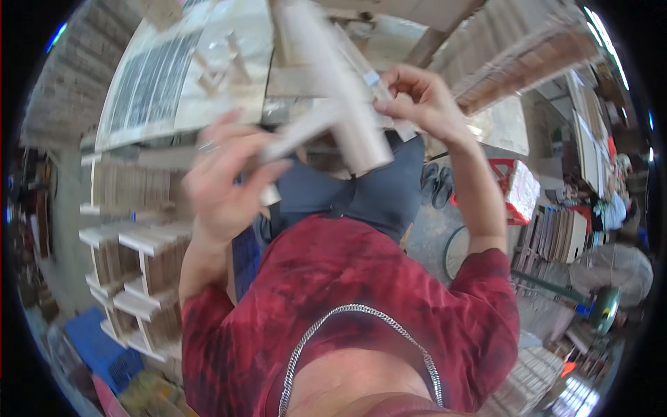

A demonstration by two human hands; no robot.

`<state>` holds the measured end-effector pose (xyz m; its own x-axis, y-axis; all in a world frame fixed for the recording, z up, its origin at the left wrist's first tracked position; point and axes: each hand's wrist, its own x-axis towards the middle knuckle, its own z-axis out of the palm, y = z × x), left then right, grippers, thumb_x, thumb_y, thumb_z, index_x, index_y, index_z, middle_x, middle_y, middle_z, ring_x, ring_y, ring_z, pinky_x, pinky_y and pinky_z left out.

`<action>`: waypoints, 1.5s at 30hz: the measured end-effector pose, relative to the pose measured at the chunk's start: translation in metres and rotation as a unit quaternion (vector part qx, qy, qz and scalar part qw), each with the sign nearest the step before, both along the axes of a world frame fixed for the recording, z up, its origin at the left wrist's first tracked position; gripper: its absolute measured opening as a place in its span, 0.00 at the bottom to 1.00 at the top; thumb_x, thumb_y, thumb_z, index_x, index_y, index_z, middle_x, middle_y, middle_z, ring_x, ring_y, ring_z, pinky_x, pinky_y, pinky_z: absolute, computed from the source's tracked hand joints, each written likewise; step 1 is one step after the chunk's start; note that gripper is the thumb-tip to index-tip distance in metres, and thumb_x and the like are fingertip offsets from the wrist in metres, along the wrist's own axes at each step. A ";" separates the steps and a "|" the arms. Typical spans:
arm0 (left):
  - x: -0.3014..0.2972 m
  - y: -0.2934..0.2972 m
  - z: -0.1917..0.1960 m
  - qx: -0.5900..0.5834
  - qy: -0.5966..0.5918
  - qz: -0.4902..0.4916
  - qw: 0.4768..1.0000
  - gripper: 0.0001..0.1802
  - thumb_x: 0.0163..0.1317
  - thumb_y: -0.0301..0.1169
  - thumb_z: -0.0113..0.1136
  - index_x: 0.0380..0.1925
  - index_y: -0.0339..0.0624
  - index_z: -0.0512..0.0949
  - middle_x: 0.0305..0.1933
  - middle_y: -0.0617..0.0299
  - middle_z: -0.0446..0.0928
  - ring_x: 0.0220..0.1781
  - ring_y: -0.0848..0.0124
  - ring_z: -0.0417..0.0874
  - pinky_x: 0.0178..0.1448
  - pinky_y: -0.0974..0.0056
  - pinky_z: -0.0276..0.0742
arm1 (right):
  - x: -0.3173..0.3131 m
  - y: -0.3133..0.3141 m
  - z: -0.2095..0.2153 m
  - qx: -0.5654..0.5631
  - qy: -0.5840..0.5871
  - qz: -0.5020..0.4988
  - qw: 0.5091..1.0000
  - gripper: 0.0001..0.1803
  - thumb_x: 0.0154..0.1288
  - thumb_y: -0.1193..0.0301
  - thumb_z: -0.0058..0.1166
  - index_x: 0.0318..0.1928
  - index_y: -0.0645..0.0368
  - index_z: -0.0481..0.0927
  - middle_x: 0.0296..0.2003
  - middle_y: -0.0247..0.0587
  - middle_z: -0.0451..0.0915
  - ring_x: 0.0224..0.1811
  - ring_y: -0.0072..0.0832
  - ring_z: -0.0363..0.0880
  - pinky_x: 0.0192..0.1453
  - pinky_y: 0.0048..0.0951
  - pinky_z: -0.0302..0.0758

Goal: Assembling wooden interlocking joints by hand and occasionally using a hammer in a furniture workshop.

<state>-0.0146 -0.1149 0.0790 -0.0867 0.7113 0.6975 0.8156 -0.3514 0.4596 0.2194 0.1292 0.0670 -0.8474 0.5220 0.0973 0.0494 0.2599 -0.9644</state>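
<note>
A pale wooden piece (361, 135), smeared by motion, hangs over my lap: a long bar with a shorter crosspiece (302, 128) slanting off to the left. My left hand (226, 170) is closed, its thumb and fingers around the crosspiece's outer end. To the right, my right hand (425, 104) pinches a thin pale strip (358, 59) with a small bluish-white patch on it. Whether the strip joins the bar is too blurred to tell.
Ahead stands a worktable (253, 83) with small wooden parts (233, 59) on it. Stacked wooden pieces (135, 184) line the left. At right are a red crate (504, 187), dark shoes (436, 184) and a standing fan (611, 278). A blue crate (104, 347) sits at lower left.
</note>
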 end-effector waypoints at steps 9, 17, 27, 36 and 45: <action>0.016 0.064 -0.051 -0.191 -0.160 -0.079 0.965 0.14 0.60 0.34 0.75 0.41 0.37 0.86 0.31 0.55 0.84 0.33 0.64 0.85 0.58 0.57 0.80 | -0.011 -0.034 -0.080 -0.112 0.009 -0.037 0.993 0.25 0.57 0.67 0.78 0.52 0.63 0.84 0.40 0.35 0.87 0.40 0.19 0.82 0.42 0.26 0.78; 0.001 0.103 -0.077 -0.381 -0.402 -0.190 0.811 0.14 0.69 0.37 0.68 0.39 0.35 0.86 0.29 0.63 0.87 0.31 0.80 0.82 0.36 0.71 0.73 | -0.005 -0.030 -0.094 -0.182 0.042 -0.033 0.982 0.20 0.61 0.70 0.75 0.51 0.65 0.83 0.40 0.32 0.86 0.39 0.14 0.78 0.39 0.20 0.73; -0.001 0.129 -0.092 -0.384 -0.455 -0.253 0.762 0.17 0.68 0.37 0.70 0.47 0.34 0.82 0.31 0.60 0.87 0.34 0.79 0.83 0.42 0.69 0.76 | -0.010 -0.025 -0.108 -0.197 0.100 -0.040 0.974 0.16 0.64 0.73 0.70 0.49 0.65 0.82 0.34 0.29 0.83 0.33 0.12 0.76 0.35 0.19 0.70; 0.005 0.134 -0.104 -0.356 -0.326 -0.185 0.856 0.21 0.66 0.39 0.71 0.50 0.33 0.81 0.26 0.65 0.82 0.30 0.79 0.82 0.33 0.70 0.74 | -0.023 -0.018 -0.100 -0.144 -0.027 -0.113 0.983 0.22 0.72 0.55 0.64 0.35 0.65 0.87 0.25 0.33 0.83 0.27 0.13 0.75 0.29 0.21 0.69; 0.008 0.146 -0.130 -0.340 -0.515 -0.244 0.748 0.15 0.66 0.32 0.69 0.48 0.34 0.81 0.39 0.62 0.85 0.31 0.77 0.83 0.38 0.71 0.80 | -0.009 0.002 -0.115 -0.304 0.010 -0.085 0.949 0.24 0.73 0.53 0.62 0.46 0.67 0.86 0.33 0.42 0.87 0.33 0.24 0.83 0.38 0.25 0.78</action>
